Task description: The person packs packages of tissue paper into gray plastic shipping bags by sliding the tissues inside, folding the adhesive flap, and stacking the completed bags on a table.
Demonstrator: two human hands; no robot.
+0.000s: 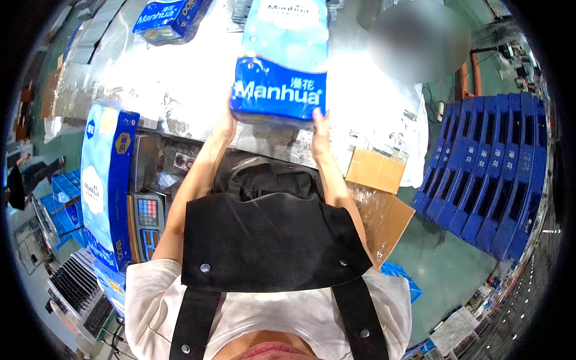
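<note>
Two hands, left hand and right hand, clamp the blue-and-white plastic tissue pack by its near corners (long axis pointing away), above the grey weighing scale.

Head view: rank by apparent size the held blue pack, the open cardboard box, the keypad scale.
1. Held blue pack, gripped by left hand and right hand; nearness to the camera may inflate it.
2. Open cardboard box.
3. Keypad scale.
</note>
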